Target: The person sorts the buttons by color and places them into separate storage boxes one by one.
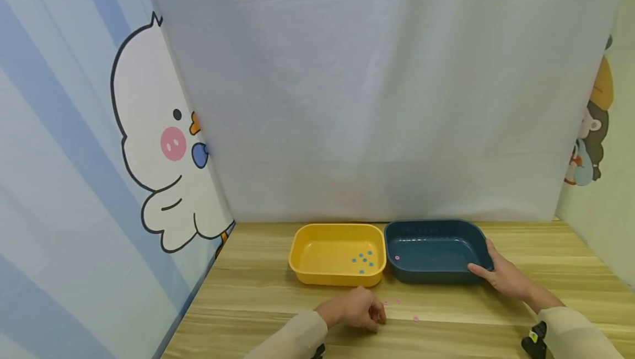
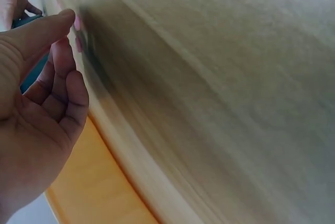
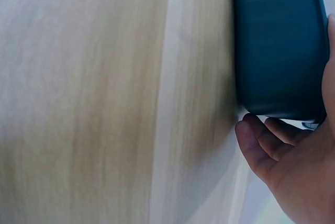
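My left hand point(image 1: 354, 309) is low over the table in front of a yellow bin point(image 1: 337, 280), fingers curled and thumb near the index finger. In the left wrist view, pink pieces point(image 2: 78, 45) show just past its fingertips; whether anything is pinched is too unclear to tell. Small pink rings point(image 1: 415, 319) lie on the wood to the right of that hand. My right hand point(image 1: 508, 276) holds the right end of a dark teal bin point(image 1: 436, 277), thumb at the front corner and fingers round the outer end. One pink ring point(image 1: 397, 258) sits inside the teal bin.
Several small blue rings point(image 1: 364, 260) lie in the right part of the yellow bin. Both bins stand side by side at the back of the wooden table point(image 1: 248, 293), close to a white curtain point(image 1: 347, 127). Printed cloth point(image 1: 74, 182) borders the left side.
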A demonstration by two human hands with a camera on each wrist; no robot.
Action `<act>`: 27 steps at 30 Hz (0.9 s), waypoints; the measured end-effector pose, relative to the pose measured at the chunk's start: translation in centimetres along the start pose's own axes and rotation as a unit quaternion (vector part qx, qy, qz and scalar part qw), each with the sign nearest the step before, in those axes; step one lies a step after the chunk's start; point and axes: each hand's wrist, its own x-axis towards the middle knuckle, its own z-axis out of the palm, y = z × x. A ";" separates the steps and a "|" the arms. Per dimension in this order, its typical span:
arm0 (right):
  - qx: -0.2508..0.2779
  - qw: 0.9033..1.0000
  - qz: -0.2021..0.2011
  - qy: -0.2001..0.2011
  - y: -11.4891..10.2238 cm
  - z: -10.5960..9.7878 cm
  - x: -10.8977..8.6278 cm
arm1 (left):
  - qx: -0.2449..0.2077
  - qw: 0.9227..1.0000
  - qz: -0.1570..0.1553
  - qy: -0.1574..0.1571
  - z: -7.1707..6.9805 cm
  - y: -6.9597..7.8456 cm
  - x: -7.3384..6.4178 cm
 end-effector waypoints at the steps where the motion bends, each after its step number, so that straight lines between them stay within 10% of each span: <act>1: 0.000 1.000 0.000 0.000 0.0 0.0 0.0 | 0.000 1.000 0.001 0.000 0.1 -0.1 0.0; 27: 0.006 1.000 -0.003 -0.001 0.4 0.0 0.1 | -0.001 1.000 -0.003 0.011 0.6 -1.0 -0.1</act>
